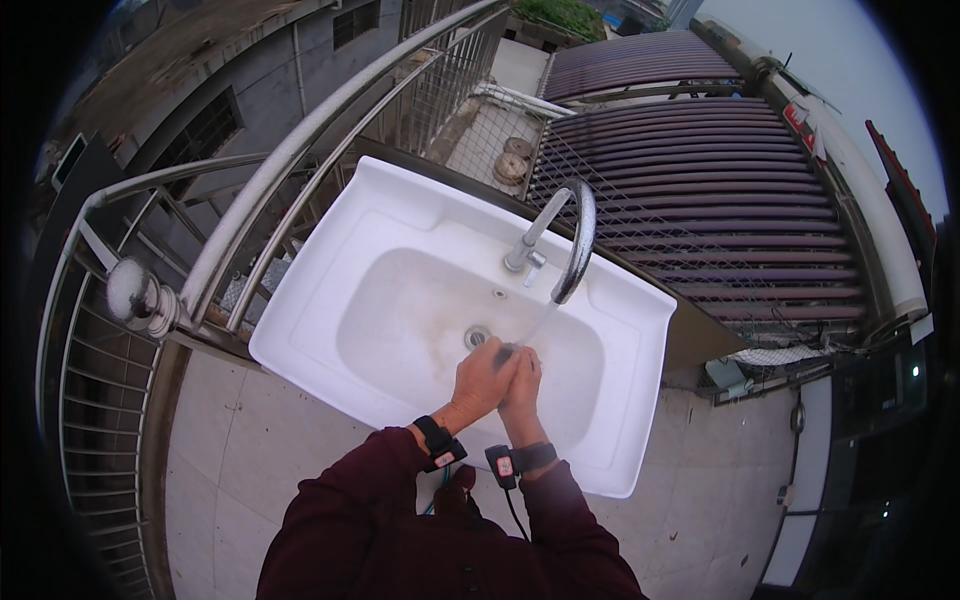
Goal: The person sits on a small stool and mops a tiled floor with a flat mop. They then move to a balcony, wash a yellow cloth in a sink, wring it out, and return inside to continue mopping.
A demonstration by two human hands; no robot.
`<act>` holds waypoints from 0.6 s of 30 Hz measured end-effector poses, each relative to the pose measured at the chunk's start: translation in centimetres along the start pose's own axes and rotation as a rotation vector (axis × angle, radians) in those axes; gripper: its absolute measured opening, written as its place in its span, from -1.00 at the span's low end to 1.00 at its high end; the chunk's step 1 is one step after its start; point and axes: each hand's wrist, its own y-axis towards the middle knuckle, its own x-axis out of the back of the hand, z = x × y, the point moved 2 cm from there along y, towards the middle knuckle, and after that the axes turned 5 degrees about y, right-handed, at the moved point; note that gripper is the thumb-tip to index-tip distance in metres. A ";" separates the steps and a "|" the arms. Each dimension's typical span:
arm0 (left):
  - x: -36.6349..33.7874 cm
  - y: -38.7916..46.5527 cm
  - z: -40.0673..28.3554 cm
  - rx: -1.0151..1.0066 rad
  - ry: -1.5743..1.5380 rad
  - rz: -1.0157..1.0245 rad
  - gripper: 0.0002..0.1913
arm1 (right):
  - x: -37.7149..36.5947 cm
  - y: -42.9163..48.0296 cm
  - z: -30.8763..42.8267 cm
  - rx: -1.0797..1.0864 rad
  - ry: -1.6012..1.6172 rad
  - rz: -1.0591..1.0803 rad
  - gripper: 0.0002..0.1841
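Both my hands are together over the basin of a white ceramic washbasin [300, 330]. My left hand [480, 377] and my right hand [523, 386] press against each other around a small dark object [504, 355], mostly covered by the fingers. What it is cannot be made out. A chrome gooseneck faucet [583, 232] arches above, and a thin stream of water [540, 321] runs from its spout down to the hands. Close beyond my left hand lies the metal drain [476, 337]. The basin floor bears brownish stains.
A stainless steel railing [247, 195] with a round post knob [133, 292] runs along the left. Behind the basin are wire mesh and solar water heater tubes [697, 187]. Pale floor tiles [697, 480] surround the basin. A black cable [516, 514] hangs from my right wrist strap.
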 end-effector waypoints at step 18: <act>3.6 2.5 -0.8 0.195 -0.257 0.059 -0.64 | 2.5 -0.8 0.7 -0.353 0.481 0.045 -0.42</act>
